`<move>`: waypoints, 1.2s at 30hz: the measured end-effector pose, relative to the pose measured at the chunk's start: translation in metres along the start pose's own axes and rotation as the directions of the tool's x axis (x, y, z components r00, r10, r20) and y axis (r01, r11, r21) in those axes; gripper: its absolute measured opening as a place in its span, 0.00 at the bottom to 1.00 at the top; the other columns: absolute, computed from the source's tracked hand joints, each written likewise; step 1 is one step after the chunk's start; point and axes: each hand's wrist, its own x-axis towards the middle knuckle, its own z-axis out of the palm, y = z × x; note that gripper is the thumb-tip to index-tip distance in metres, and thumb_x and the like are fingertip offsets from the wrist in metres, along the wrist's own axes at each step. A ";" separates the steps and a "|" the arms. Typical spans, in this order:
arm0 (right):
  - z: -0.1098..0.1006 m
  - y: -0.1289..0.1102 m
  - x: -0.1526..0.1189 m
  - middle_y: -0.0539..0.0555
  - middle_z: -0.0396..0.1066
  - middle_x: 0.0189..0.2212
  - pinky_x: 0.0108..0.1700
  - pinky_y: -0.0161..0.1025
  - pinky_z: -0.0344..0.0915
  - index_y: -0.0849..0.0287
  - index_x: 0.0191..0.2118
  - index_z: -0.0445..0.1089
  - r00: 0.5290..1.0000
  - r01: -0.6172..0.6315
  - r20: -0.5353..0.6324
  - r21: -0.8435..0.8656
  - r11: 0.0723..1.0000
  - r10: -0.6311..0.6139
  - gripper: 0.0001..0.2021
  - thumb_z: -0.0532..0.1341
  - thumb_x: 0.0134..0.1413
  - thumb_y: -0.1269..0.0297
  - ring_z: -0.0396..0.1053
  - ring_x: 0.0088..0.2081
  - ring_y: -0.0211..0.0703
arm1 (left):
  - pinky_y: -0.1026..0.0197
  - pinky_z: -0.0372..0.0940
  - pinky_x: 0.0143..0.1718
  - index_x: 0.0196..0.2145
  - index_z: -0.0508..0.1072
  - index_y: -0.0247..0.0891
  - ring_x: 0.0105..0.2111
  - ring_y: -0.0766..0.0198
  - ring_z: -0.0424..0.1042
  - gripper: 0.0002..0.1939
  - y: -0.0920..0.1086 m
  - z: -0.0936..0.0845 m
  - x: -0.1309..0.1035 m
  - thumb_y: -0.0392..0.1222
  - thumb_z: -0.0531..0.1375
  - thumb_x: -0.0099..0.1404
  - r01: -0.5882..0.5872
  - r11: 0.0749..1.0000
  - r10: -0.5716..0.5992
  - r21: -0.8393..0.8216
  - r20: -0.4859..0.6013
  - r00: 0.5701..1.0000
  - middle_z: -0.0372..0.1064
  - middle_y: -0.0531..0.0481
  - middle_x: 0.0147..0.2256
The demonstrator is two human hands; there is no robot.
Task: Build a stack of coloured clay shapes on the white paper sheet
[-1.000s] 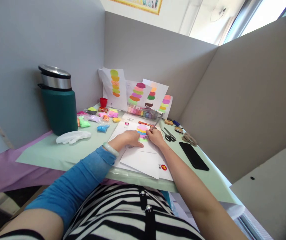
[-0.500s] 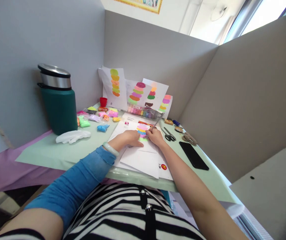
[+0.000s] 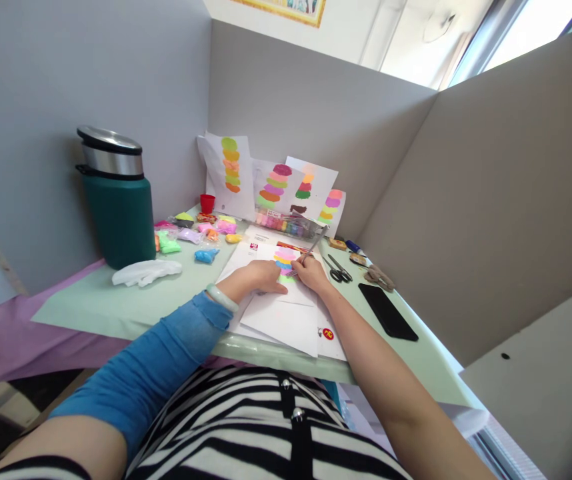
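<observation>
Several white sheets (image 3: 286, 325) lie stacked at the front of the table, and the upper one bears stacked bands of colour (image 3: 285, 256) in pink, yellow, blue and green. My left hand (image 3: 265, 276) rests on the paper at the left of the bands, its fingers apart and nothing held. From the right, my right hand (image 3: 310, 271) grips a thin grey tool (image 3: 317, 243) like tweezers, whose upper end slants up to the right. The tool's lower end is beside the lower bands, partly covered by my fingers.
A green bottle (image 3: 119, 213), a white glove (image 3: 147, 273) and bagged coloured clay (image 3: 207, 255) are at the left. Painted sheets (image 3: 275, 181) stand at the back, behind a clear case (image 3: 286, 224). Scissors (image 3: 339, 270) and a black phone (image 3: 387, 311) lie right.
</observation>
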 end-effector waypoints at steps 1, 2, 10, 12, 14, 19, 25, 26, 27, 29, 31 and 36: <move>0.000 0.000 0.000 0.53 0.72 0.24 0.31 0.31 0.55 0.61 0.28 0.69 1.000 0.003 0.001 0.001 1.000 -0.003 0.13 0.54 0.55 0.59 0.67 0.30 0.39 | 0.58 0.63 0.38 0.48 0.71 0.34 0.43 0.50 0.70 0.30 0.000 0.000 0.000 0.60 0.52 0.59 0.001 1.000 -0.001 0.000 0.002 1.000 0.70 0.37 0.45; 0.001 0.001 0.000 0.53 0.72 0.24 0.30 0.31 0.55 0.60 0.27 0.69 1.000 0.006 0.000 0.002 1.000 -0.006 0.13 0.53 0.55 0.59 0.67 0.30 0.39 | 0.58 0.63 0.38 0.48 0.71 0.34 0.43 0.50 0.70 0.30 0.001 0.000 0.000 0.61 0.52 0.59 0.003 1.000 -0.003 -0.001 0.004 1.000 0.69 0.37 0.45; 0.001 0.002 0.001 0.53 0.71 0.24 0.30 0.32 0.54 0.61 0.27 0.69 1.000 0.026 0.006 0.005 1.000 -0.026 0.13 0.54 0.54 0.60 0.67 0.29 0.39 | 0.59 0.63 0.40 0.48 0.72 0.35 0.43 0.51 0.70 0.29 0.002 0.001 0.000 0.60 0.52 0.59 0.026 1.000 -0.026 -0.016 0.004 1.000 0.70 0.38 0.45; 0.001 0.002 0.001 0.53 0.72 0.25 0.30 0.32 0.54 0.61 0.27 0.69 1.000 0.028 0.010 -0.001 1.000 -0.028 0.13 0.54 0.55 0.59 0.67 0.30 0.39 | 0.58 0.63 0.40 0.48 0.72 0.35 0.43 0.51 0.70 0.29 0.001 0.001 0.000 0.60 0.52 0.59 0.020 1.000 -0.020 -0.014 -0.003 1.000 0.70 0.37 0.45; 0.001 0.002 0.001 0.53 0.72 0.25 0.30 0.32 0.54 0.61 0.27 0.69 1.000 0.023 0.019 -0.007 1.000 -0.023 0.13 0.53 0.55 0.59 0.67 0.30 0.39 | 0.58 0.63 0.40 0.48 0.71 0.35 0.43 0.50 0.70 0.30 0.001 0.002 0.001 0.60 0.52 0.59 0.022 1.000 -0.022 -0.015 -0.004 1.000 0.70 0.37 0.45; 0.001 0.002 0.002 0.53 0.71 0.25 0.30 0.32 0.54 0.61 0.26 0.69 0.999 0.026 0.034 -0.016 1.000 -0.025 0.14 0.53 0.55 0.59 0.66 0.29 0.39 | 0.57 0.63 0.40 0.48 0.71 0.34 0.43 0.50 0.70 0.30 0.002 0.002 0.000 0.60 0.51 0.59 0.025 1.000 -0.025 -0.006 -0.004 1.000 0.69 0.36 0.46; 0.000 0.001 0.001 0.53 0.71 0.24 0.30 0.32 0.53 0.60 0.25 0.68 0.999 0.027 0.041 -0.014 1.000 -0.026 0.14 0.53 0.55 0.59 0.66 0.29 0.39 | 0.57 0.63 0.40 0.48 0.71 0.35 0.43 0.50 0.70 0.29 0.004 0.000 -0.002 0.59 0.52 0.59 0.034 0.999 -0.034 -0.016 0.001 0.999 0.70 0.37 0.45; 0.000 0.001 0.001 0.53 0.71 0.24 0.30 0.32 0.53 0.61 0.25 0.68 0.999 0.027 0.043 -0.015 1.000 -0.027 0.14 0.53 0.55 0.59 0.66 0.29 0.39 | 0.57 0.63 0.40 0.48 0.71 0.35 0.43 0.50 0.70 0.29 0.004 0.000 -0.002 0.59 0.52 0.59 0.036 0.999 -0.036 -0.017 0.002 0.999 0.70 0.38 0.45; 0.000 0.000 0.001 0.53 0.71 0.24 0.30 0.32 0.53 0.61 0.25 0.68 0.999 0.029 0.044 -0.016 0.999 -0.029 0.14 0.53 0.55 0.59 0.66 0.29 0.39 | 0.58 0.63 0.40 0.48 0.71 0.35 0.43 0.50 0.70 0.29 0.004 0.000 -0.002 0.60 0.52 0.59 0.037 0.999 -0.037 -0.017 0.002 0.999 0.70 0.38 0.45; 0.000 0.000 0.001 0.53 0.71 0.24 0.30 0.32 0.53 0.61 0.25 0.68 0.999 0.033 0.044 -0.015 0.999 -0.032 0.14 0.53 0.55 0.59 0.66 0.29 0.39 | 0.58 0.63 0.40 0.48 0.71 0.35 0.43 0.51 0.70 0.29 0.004 0.001 -0.001 0.60 0.52 0.59 0.034 0.999 -0.034 -0.012 0.003 0.999 0.70 0.38 0.45; 0.000 0.001 0.001 0.53 0.71 0.24 0.30 0.33 0.53 0.61 0.25 0.69 0.998 0.036 0.045 -0.013 0.999 -0.036 0.14 0.53 0.55 0.58 0.65 0.29 0.39 | 0.57 0.64 0.39 0.48 0.71 0.34 0.42 0.50 0.70 0.30 0.004 0.001 -0.001 0.60 0.51 0.59 0.026 1.000 -0.026 -0.003 0.004 1.000 0.69 0.37 0.45; 0.001 0.004 0.002 0.53 0.70 0.23 0.29 0.33 0.52 0.61 0.25 0.68 0.998 0.044 0.054 -0.008 0.999 -0.043 0.15 0.53 0.55 0.58 0.65 0.28 0.39 | 0.57 0.64 0.39 0.48 0.71 0.33 0.42 0.49 0.71 0.30 0.003 0.002 -0.001 0.60 0.51 0.60 0.018 1.000 -0.018 0.000 -0.002 1.000 0.69 0.36 0.46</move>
